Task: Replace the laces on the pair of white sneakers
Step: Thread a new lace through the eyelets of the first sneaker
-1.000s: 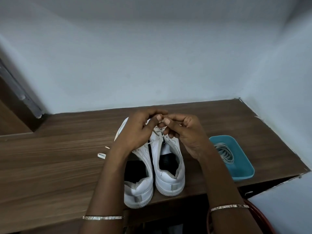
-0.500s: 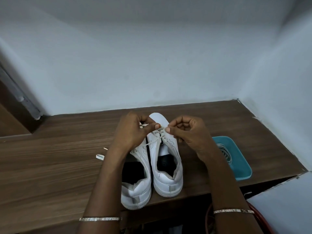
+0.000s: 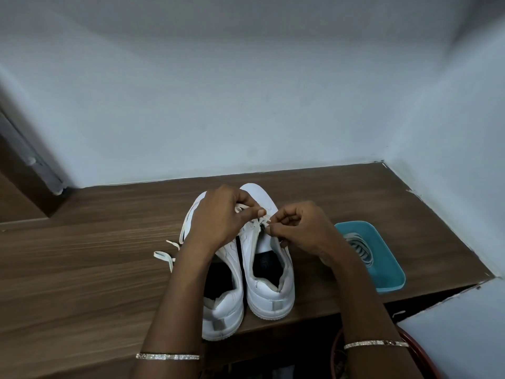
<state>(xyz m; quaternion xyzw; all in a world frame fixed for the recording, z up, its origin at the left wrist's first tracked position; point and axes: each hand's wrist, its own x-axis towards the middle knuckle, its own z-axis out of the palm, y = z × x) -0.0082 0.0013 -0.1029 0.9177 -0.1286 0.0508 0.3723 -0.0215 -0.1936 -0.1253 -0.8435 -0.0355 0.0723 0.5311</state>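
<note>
Just the head view to go on, looking down at a brown wood-grain bench (image 3: 82,269) tucked into a pale wall corner. The two white low-top sneakers sit side by side on it, heels toward the person and toes toward the wall, so each one's long axis runs straight away from the body; the left sneaker (image 3: 224,313) is a bit nearer the bench edge, with the right sneaker (image 3: 269,294) just beside it. Both hands are working over the toe end of the right sneaker; the left hand (image 3: 218,217) reaches across the left sneaker, thumb and forefinger curled in and pinching a flat cream shoelace (image 3: 263,220) at the lowest eyelets; the right hand (image 3: 303,231) comes in from the other side, fingers curled, pinching what looks like the same lace, so the fingertips nearly meet. So the lace sits right between the hands at the far end of the tongue, and I'd guess any pull goes out sideways or back along the shoe. A loose cream lace end (image 3: 164,257) trails onto the bench left of the left sneaker; a teal plastic tray (image 3: 390,285) with coiled laces (image 3: 358,247) sits near the right hand, well apart from the left one, so the right hand is my pick for grabbing a fresh lace.
</note>
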